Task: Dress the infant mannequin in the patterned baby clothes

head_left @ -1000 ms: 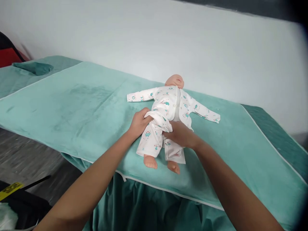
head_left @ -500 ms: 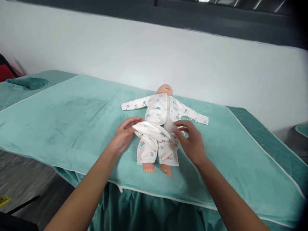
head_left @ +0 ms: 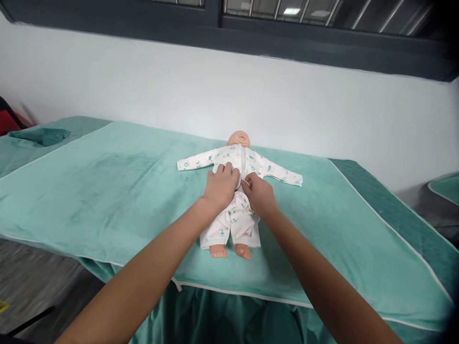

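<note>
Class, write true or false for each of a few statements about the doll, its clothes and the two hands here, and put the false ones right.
1. The doll lies face up. True.
2. The left hand is on the doll's head. False: the left hand is on the shirt.
3. The sleeves are spread to the sides. True.
4. The trousers hide the feet. False: the feet stick out bare.
5. The right hand is at the shirt's front. True.
6. The cover is red. False: the cover is green.
</note>
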A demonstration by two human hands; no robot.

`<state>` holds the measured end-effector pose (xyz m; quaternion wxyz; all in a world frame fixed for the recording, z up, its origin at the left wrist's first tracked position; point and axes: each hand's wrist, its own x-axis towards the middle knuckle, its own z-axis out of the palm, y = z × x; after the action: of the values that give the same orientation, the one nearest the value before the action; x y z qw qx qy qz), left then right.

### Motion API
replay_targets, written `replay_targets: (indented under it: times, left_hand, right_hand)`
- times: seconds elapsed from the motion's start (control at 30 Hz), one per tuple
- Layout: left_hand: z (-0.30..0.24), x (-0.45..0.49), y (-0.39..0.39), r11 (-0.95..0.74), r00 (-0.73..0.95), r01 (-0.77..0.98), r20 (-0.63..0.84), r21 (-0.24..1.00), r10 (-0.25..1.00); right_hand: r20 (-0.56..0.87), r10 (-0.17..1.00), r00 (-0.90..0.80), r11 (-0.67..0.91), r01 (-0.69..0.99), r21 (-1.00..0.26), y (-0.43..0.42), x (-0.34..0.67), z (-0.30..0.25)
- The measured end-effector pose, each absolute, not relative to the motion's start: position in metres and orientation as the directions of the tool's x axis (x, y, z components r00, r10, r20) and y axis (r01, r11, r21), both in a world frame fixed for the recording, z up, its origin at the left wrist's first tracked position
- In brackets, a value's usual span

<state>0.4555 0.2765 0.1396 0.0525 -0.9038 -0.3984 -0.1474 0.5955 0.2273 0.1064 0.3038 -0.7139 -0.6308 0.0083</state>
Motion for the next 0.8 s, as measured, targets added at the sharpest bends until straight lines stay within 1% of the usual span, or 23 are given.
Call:
replay_targets:
  times: [0.03,0.07,0.1,0.13,0.17,0.23,0.27,0.3,0.33,0.37,0.4,0.43,0.5,0.57,0.6,0.63,0.67,0.7,0.73,0.8]
  left_hand:
    - [0.14,0.457,0.275,-0.673,0.63,0.74,0.329,0.024,0.704]
    - [0.14,0.457,0.275,-0.677,0.621,0.734,0.345,0.06,0.704]
    - [0.14,0.455,0.278,-0.676,0.6,0.725,0.361,0.133,0.714]
    - [0.141,0.45,0.283,-0.655,0.553,0.715,0.378,0.242,0.743]
    - [0.141,0.443,0.29,-0.608,0.476,0.698,0.389,0.378,0.789]
    - [0.139,0.422,0.31,-0.431,0.241,0.598,0.361,0.676,0.901]
    - [0.135,0.409,0.321,-0.325,0.111,0.508,0.314,0.797,0.943]
    - [0.13,0.395,0.331,-0.232,-0.002,0.392,0.253,0.89,0.968]
    - [0.122,0.383,0.339,-0.135,-0.08,0.285,0.164,0.949,0.983]
    - [0.113,0.371,0.346,-0.073,-0.15,0.25,0.113,0.966,0.982]
    - [0.103,0.362,0.35,-0.044,-0.192,0.26,0.096,0.965,0.977]
    - [0.093,0.356,0.351,-0.037,-0.22,0.277,0.101,0.96,0.97]
    - [0.075,0.353,0.347,-0.093,-0.247,0.344,0.186,0.934,0.951]
    - [0.064,0.359,0.337,-0.228,-0.195,0.424,0.334,0.877,0.922]
    - [0.061,0.363,0.331,-0.314,-0.128,0.465,0.414,0.828,0.901]
    - [0.06,0.366,0.326,-0.394,-0.039,0.496,0.474,0.773,0.88]
    - [0.06,0.369,0.322,-0.458,0.058,0.51,0.502,0.728,0.863]
    - [0.061,0.371,0.318,-0.505,0.16,0.506,0.5,0.699,0.851]
    - [0.062,0.372,0.315,-0.529,0.247,0.486,0.471,0.696,0.847]
    - [0.065,0.37,0.309,-0.51,0.363,0.418,0.377,0.752,0.852]
  right_hand:
    - [0.364,0.903,0.229,-0.013,0.861,-0.509,0.229,0.597,0.105]
    - [0.359,0.899,0.25,0.003,0.817,-0.576,0.23,0.599,0.104]
    - [0.354,0.895,0.272,0.025,0.761,-0.649,0.231,0.603,0.104]
    - [0.345,0.889,0.301,0.048,0.688,-0.724,0.231,0.609,0.103]
    - [0.333,0.879,0.341,0.07,0.599,-0.798,0.231,0.618,0.103]
    - [0.29,0.84,0.458,0.087,0.414,-0.906,0.226,0.645,0.101]
    - [0.266,0.802,0.534,0.078,0.348,-0.934,0.222,0.662,0.099]
    - [0.242,0.761,0.602,0.05,0.318,-0.947,0.217,0.681,0.095]
    - [0.23,0.712,0.663,0.005,0.323,-0.946,0.21,0.701,0.09]
    - [0.228,0.653,0.723,-0.089,0.372,-0.924,0.203,0.719,0.084]
    - [0.224,0.633,0.741,-0.2,0.436,-0.877,0.195,0.734,0.078]
    - [0.229,0.615,0.755,-0.243,0.457,-0.855,0.189,0.745,0.072]
    - [0.302,0.578,0.758,-0.274,0.528,-0.804,0.179,0.752,0.064]
    - [0.389,0.575,0.719,-0.21,0.59,-0.779,0.177,0.738,0.061]
    - [0.41,0.607,0.68,-0.16,0.611,-0.775,0.177,0.724,0.062]
    - [0.406,0.669,0.623,-0.098,0.615,-0.782,0.179,0.708,0.063]
    - [0.377,0.747,0.547,-0.036,0.6,-0.799,0.18,0.692,0.065]
    - [0.342,0.822,0.455,0.025,0.572,-0.82,0.182,0.675,0.067]
    - [0.31,0.878,0.365,0.076,0.533,-0.843,0.183,0.66,0.068]
    - [0.266,0.935,0.234,0.138,0.45,-0.882,0.183,0.639,0.07]
